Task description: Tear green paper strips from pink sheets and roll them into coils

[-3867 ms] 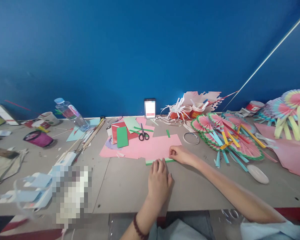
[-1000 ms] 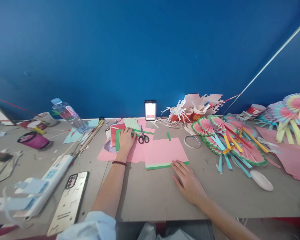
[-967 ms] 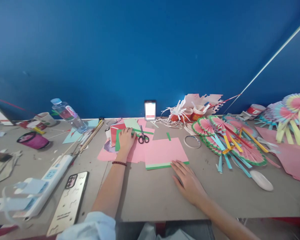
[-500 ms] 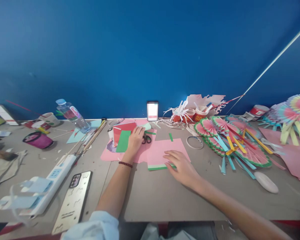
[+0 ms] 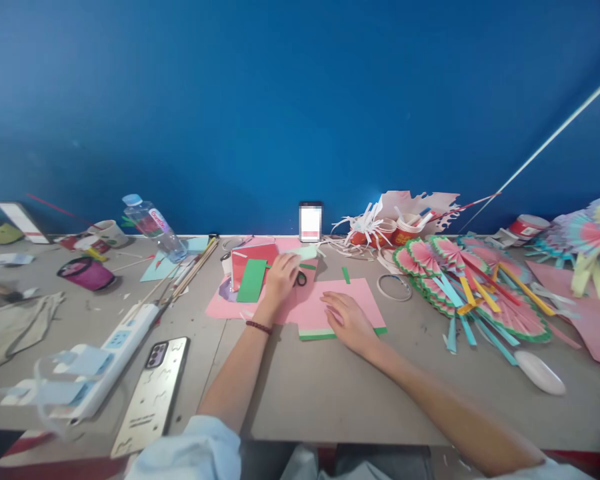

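Observation:
In the head view my left hand (image 5: 283, 275) is closed around a small pale green, tube-like thing (image 5: 306, 253); its exact kind is unclear. Black-handled scissors (image 5: 301, 279) lie right beside those fingers, partly hidden. My right hand (image 5: 349, 320) rests on a pink paper sheet (image 5: 355, 291) with its fingers stretched out. Along the sheet's near edge runs a green strip (image 5: 317, 335). Left of my left hand are a green paper piece (image 5: 251, 281) and a red, folder-like piece (image 5: 240, 267), over more pink paper.
A phone (image 5: 311, 222) stands against the blue wall. To the right lie folded paper fans (image 5: 480, 287), a tape ring (image 5: 394, 287) and a white mouse (image 5: 540, 372). On the left are a power strip (image 5: 115, 360), another phone (image 5: 153, 393), sticks (image 5: 195, 270) and a bottle (image 5: 157, 230).
My left hand has shifted slightly right with the pale green thing, covering more of the scissors. My right hand has slid left over the pink sheet, uncovering the green strip's right end.

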Available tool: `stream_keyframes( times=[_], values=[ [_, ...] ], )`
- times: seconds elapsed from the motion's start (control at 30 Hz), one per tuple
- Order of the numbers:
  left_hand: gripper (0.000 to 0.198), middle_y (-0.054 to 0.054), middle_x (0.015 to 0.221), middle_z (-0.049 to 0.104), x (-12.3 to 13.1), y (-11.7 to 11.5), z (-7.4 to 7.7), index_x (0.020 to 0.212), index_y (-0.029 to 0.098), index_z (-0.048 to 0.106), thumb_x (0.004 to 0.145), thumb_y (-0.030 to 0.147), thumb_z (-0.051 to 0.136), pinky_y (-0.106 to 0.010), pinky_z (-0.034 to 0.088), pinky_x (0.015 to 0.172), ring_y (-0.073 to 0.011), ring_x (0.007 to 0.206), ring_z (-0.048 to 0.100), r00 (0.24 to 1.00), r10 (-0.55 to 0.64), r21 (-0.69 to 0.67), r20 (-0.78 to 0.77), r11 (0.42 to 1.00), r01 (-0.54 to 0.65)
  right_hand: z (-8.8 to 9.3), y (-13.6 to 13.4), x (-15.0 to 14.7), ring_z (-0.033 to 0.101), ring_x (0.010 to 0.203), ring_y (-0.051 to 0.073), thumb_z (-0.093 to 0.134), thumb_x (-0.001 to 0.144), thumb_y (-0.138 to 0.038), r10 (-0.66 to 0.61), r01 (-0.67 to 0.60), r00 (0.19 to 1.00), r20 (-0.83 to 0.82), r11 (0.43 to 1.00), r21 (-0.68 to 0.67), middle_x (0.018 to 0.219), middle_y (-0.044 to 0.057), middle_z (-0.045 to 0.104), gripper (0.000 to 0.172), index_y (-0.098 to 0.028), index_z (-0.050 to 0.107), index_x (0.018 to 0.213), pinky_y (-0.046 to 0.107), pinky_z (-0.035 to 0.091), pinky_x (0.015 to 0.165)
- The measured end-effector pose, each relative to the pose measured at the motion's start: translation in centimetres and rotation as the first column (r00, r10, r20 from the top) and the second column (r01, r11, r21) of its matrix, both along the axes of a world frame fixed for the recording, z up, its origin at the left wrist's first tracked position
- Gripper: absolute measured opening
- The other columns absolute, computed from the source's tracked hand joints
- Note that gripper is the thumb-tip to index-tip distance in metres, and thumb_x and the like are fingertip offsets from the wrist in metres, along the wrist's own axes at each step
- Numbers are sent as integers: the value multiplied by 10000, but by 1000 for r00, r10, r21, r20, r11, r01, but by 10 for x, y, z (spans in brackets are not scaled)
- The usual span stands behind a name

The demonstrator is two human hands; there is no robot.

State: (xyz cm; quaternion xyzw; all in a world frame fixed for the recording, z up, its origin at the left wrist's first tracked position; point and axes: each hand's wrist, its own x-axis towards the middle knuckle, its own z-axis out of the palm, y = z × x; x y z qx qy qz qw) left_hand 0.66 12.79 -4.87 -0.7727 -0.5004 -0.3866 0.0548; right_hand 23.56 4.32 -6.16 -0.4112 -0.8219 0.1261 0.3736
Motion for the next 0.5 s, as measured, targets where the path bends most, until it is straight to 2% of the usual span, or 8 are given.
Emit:
stream_keyframes(
  times=[0.1, 0.23, 0.37, 0.5],
  values=[
    [292, -139, 1203, 707, -14, 3, 1, 1185, 173, 671, 1020, 267, 449, -437, 506, 1080, -264, 1187, 639, 960, 173, -11, 218, 984, -175, -6, 0, 2, 675, 1172, 271, 507, 946, -196, 12, -12, 1000, -17, 999, -46, 1235, 143, 741, 322, -187, 723, 1185, 480, 546, 1031],
    [299, -123, 1200, 713, -27, 9, 1, 1161, 193, 664, 998, 282, 431, -407, 534, 1038, -245, 1156, 663, 849, 324, -126, 417, 946, -299, -10, -1, 0, 676, 1171, 259, 537, 924, -172, 29, -34, 998, -52, 994, -103, 1227, 129, 744, 312, -196, 725, 1172, 452, 546, 1043],
    [264, -107, 1170, 733, -38, 13, -2, 1095, 206, 681, 955, 255, 463, -406, 556, 1000, -246, 1124, 671, 742, 380, -193, 553, 924, -329, -11, -1, -1, 677, 1173, 270, 542, 914, -159, 30, -37, 997, -67, 993, -109, 1206, 137, 751, 312, -190, 730, 1162, 472, 545, 1047],
    [259, -131, 1151, 736, -48, 17, -8, 1057, 182, 698, 937, 274, 489, -460, 570, 984, -281, 1132, 669, 688, 373, -179, 623, 924, -339, -11, 0, 0, 695, 1149, 261, 538, 905, -157, 30, -36, 997, -71, 995, -90, 1185, 117, 762, 312, -209, 733, 1144, 468, 560, 1028]
  ],
)
